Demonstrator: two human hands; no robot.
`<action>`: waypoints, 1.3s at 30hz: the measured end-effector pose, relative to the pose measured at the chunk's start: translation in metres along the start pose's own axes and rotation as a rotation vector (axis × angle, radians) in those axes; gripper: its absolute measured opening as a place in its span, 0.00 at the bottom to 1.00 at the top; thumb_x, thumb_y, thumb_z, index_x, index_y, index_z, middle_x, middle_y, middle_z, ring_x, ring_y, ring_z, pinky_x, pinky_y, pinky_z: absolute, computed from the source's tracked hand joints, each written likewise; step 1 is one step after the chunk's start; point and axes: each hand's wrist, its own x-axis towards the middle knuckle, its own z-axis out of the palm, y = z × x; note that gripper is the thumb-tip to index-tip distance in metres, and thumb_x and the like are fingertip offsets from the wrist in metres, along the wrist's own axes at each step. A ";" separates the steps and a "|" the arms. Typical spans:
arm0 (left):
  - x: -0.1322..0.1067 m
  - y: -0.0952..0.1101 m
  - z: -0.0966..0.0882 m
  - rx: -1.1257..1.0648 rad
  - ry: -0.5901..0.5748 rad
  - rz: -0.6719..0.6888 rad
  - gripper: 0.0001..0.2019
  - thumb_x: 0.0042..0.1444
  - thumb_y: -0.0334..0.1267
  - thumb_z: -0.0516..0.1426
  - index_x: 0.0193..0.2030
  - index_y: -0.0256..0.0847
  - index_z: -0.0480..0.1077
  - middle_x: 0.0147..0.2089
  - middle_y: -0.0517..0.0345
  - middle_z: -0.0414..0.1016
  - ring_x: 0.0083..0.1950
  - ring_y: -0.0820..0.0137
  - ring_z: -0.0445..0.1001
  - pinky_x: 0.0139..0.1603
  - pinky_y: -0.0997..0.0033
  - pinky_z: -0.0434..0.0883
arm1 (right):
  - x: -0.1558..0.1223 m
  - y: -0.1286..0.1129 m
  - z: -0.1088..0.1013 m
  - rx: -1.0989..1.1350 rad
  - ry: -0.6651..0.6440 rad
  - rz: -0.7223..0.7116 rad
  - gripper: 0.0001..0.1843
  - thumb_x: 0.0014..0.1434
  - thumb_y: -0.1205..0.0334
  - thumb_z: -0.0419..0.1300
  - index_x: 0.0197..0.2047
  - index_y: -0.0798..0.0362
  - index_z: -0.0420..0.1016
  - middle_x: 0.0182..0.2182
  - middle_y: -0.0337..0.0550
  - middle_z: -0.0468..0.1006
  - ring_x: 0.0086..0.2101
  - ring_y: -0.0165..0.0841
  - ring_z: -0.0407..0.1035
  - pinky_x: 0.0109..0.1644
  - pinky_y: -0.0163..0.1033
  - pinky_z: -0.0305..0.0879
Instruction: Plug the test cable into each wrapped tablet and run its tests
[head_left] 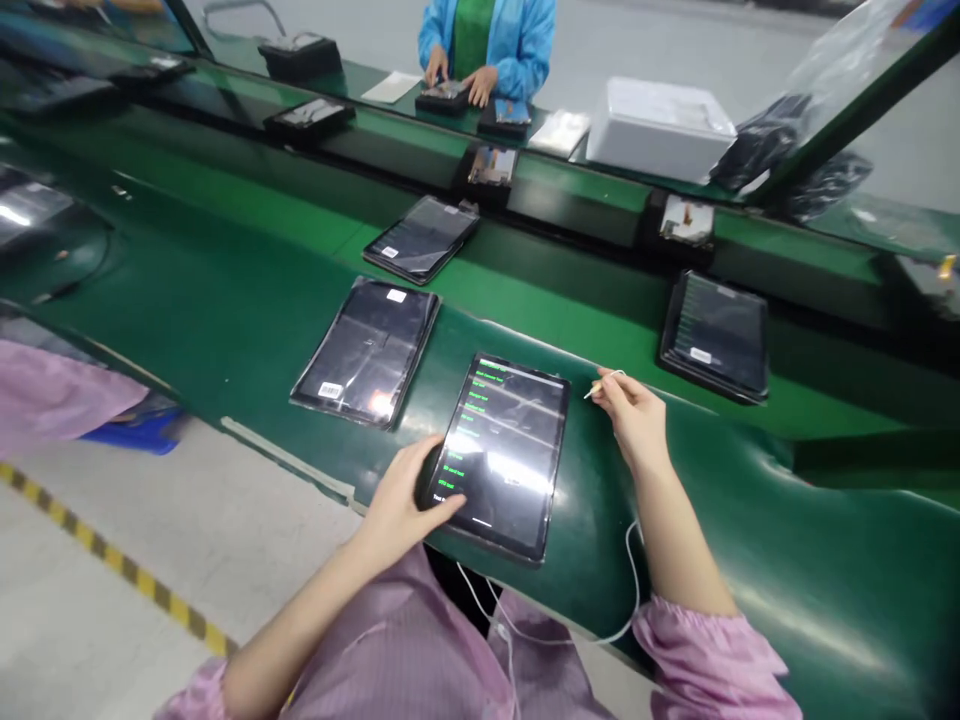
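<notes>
A black tablet [517, 450] lies on the green workbench in front of me, its screen lit with a list of green text lines. My left hand [409, 490] grips its lower left edge, thumb resting on the screen and fingers at the side. To the right of the tablet, my right hand [634, 410] pinches the slim plug [595, 390] of a white cable, its thin tip pointing left and apart from the tablet. That cable [637, 580] hangs below the hand and loops down over my lap. Left of it lies a second tablet [367, 350], dark and wrapped in clear film with white labels.
Beyond the bench runs a green conveyor with a tablet [424, 238] at centre and stacked tablets [712, 335] at right. Black trays [311, 115] holding devices line the far rail. Across, a person in blue sleeves [517, 45] handles a device near a white foam box [660, 125].
</notes>
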 end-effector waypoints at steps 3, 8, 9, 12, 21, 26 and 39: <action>0.003 -0.008 0.020 0.253 -0.087 0.166 0.59 0.45 0.52 0.71 0.76 0.43 0.40 0.75 0.35 0.53 0.75 0.42 0.55 0.71 0.33 0.55 | 0.013 0.003 0.013 0.028 -0.023 0.052 0.33 0.41 0.30 0.68 0.34 0.53 0.78 0.31 0.43 0.79 0.31 0.32 0.74 0.40 0.39 0.77; -0.009 -0.018 0.033 0.397 -0.086 0.269 0.75 0.41 0.49 0.74 0.74 0.49 0.15 0.77 0.30 0.43 0.75 0.40 0.51 0.71 0.29 0.53 | 0.030 0.001 0.021 0.018 -0.090 0.100 0.30 0.40 0.33 0.71 0.31 0.53 0.77 0.27 0.42 0.78 0.29 0.32 0.76 0.38 0.36 0.78; -0.010 -0.019 0.033 0.402 -0.087 0.278 0.75 0.42 0.49 0.74 0.74 0.50 0.14 0.77 0.30 0.43 0.75 0.40 0.52 0.71 0.29 0.54 | 0.031 0.001 0.021 0.013 -0.103 0.109 0.29 0.41 0.34 0.71 0.30 0.53 0.76 0.27 0.42 0.78 0.28 0.31 0.76 0.37 0.36 0.78; -0.012 -0.022 0.030 0.401 -0.096 0.293 0.75 0.41 0.50 0.75 0.74 0.49 0.15 0.77 0.29 0.43 0.75 0.40 0.52 0.70 0.30 0.56 | 0.032 0.000 0.020 -0.002 -0.132 0.140 0.27 0.43 0.37 0.71 0.30 0.53 0.77 0.27 0.41 0.78 0.28 0.30 0.75 0.37 0.34 0.78; -0.017 -0.026 0.035 0.444 -0.080 0.272 0.73 0.43 0.58 0.71 0.74 0.47 0.15 0.76 0.27 0.45 0.75 0.41 0.53 0.70 0.32 0.57 | 0.042 -0.005 0.021 -0.072 -0.212 0.252 0.12 0.44 0.57 0.74 0.26 0.56 0.80 0.22 0.41 0.77 0.24 0.27 0.71 0.32 0.29 0.73; -0.023 -0.023 0.042 0.418 -0.060 0.188 0.72 0.46 0.60 0.69 0.73 0.49 0.12 0.75 0.29 0.52 0.74 0.42 0.57 0.70 0.33 0.56 | 0.028 -0.001 0.021 -0.091 -0.104 0.247 0.07 0.46 0.61 0.72 0.25 0.54 0.80 0.22 0.38 0.77 0.23 0.27 0.70 0.32 0.31 0.74; 0.008 -0.002 0.017 0.404 -0.156 0.213 0.59 0.47 0.70 0.63 0.76 0.46 0.39 0.72 0.36 0.56 0.73 0.41 0.57 0.71 0.31 0.51 | 0.017 -0.003 0.014 -0.112 -0.072 0.300 0.03 0.50 0.64 0.69 0.29 0.54 0.80 0.26 0.39 0.80 0.26 0.28 0.74 0.35 0.31 0.76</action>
